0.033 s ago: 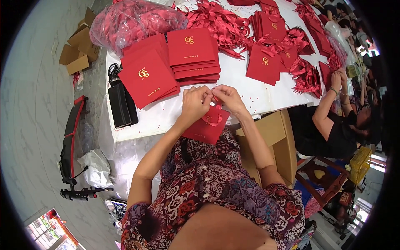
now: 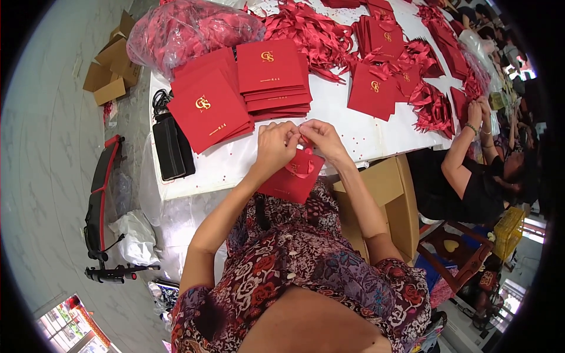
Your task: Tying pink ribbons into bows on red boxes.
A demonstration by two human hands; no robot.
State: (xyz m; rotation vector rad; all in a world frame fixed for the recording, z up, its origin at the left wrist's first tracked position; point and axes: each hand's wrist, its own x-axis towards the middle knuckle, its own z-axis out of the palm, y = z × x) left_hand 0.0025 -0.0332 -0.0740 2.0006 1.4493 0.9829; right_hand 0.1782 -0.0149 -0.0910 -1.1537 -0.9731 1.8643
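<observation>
A small red paper bag [image 2: 288, 183] hangs tilted below my two hands, just off the table's front edge, with a loop of red ribbon [image 2: 301, 169] across its face. My left hand [image 2: 276, 141] pinches red ribbon near the bag's top. Fingertip to fingertip with it, my right hand [image 2: 322, 139] pinches the same ribbon. The fingers hide the exact spot where the ribbon is gripped. Beyond my left hand lie two stacks of flat red bags, a fanned left stack [image 2: 206, 106] and a right stack [image 2: 271, 67], each with gold printing.
Loose red ribbons [image 2: 309, 35] and a clear plastic sack of red material [image 2: 194, 29] lie at the back. Ribboned red bags [image 2: 372, 91] sit to the right. A black case [image 2: 170, 147] rests at the left edge. An open carton [image 2: 400, 200] stands beside me; a person [image 2: 471, 170] works further right.
</observation>
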